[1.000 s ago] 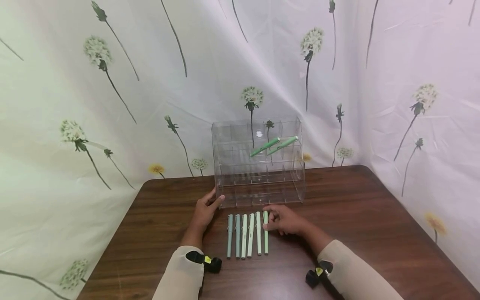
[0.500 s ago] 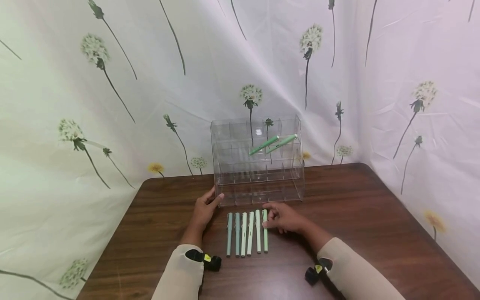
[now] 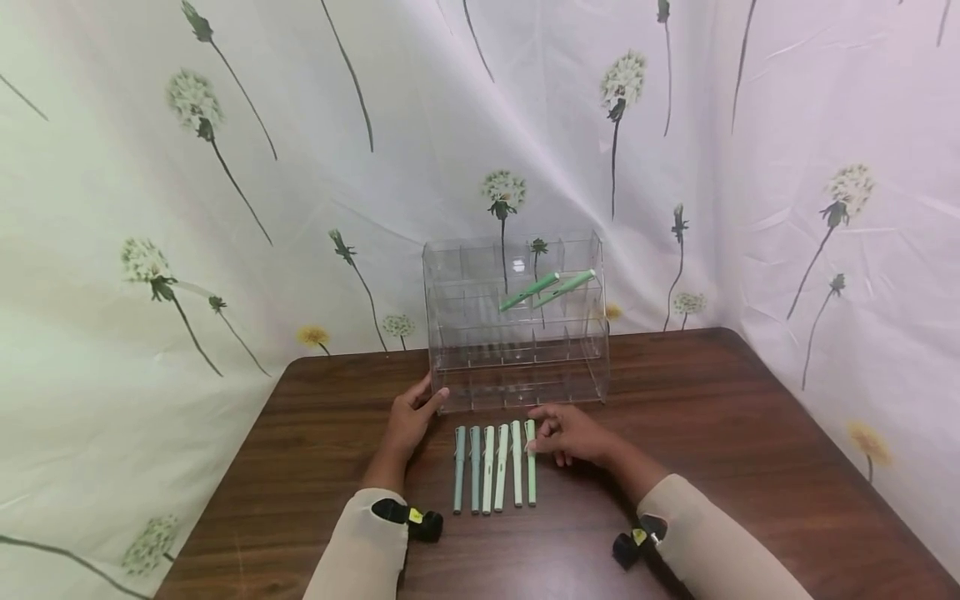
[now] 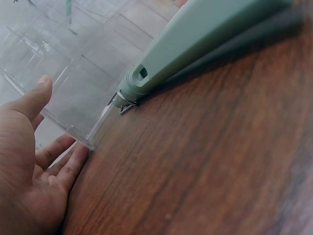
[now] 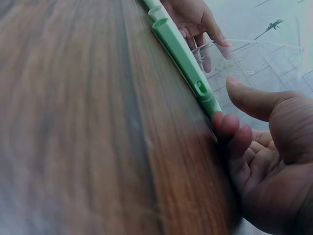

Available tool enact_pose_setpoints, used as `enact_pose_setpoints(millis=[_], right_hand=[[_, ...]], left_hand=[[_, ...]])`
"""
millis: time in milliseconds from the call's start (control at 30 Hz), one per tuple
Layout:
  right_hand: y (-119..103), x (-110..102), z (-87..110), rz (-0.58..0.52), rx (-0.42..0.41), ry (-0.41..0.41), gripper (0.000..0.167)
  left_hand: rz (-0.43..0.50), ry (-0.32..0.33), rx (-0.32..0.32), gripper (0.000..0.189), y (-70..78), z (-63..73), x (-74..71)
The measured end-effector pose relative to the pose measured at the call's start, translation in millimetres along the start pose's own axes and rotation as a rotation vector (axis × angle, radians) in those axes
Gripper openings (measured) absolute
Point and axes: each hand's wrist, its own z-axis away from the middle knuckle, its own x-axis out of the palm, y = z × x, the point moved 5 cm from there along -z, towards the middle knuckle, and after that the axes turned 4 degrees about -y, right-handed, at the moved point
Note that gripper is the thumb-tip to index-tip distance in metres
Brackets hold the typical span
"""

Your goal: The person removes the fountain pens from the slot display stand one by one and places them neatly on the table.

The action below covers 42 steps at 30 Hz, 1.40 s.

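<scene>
A clear plastic tiered rack (image 3: 480,337) stands toward the back of the table. My left hand (image 3: 408,422) holds its lower left edge, thumb in front and fingers along the outer side. In front lies a row of capped pens: blue-green pens (image 3: 459,471) at left, pale mint pens (image 3: 488,471) in the middle and a light green pen (image 3: 532,483) at right. My right hand (image 3: 573,436) is at that green pen's cap. In the right wrist view its bent fingers (image 5: 226,123) touch the cap end, while the thumb stands apart above.
Two green pens (image 3: 531,292) lie slanted across the rack's upper tiers at right. The rack has thin dividers between its compartments. Brown wooden table (image 3: 720,433) surrounds the row. Behind hangs a dandelion-print cloth (image 3: 300,183).
The head view shifts slightly. Both hands, the rack and the pens stay practically where they were.
</scene>
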Motion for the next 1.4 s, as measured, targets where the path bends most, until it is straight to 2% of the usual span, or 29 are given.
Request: enact_pose_setpoints(millis=[267,767,1100,1267,1400], right_hand=[[-1.2,-5.4,5.6,-0.057,0.021,-0.01,0.065],[-23.4,-22.1,15.2,0.06,0.047,-0.047,0.055],[-46.2,-38.2,16.9,0.089,0.069,-0.073,0.056],[-62.0,-47.9,15.7,0.125,0.048,-0.025,0.053],[-69.1,-55.8,14.0,0.106,0.042,0.019,0.051]], left_hand=[[0.007,0.007,0.01,0.072,-1.4,-1.4,-0.3],[-0.009,0.007,0.02,0.072,-0.4,0.2,0.7],[-0.005,0.014,0.031,0.071,-0.5,0.0,1.0],[-0.004,0.024,0.027,0.071,-2.3,-0.9,-0.1],[-0.011,0.019,0.026,0.072,-1.8,-1.3,-0.2]])
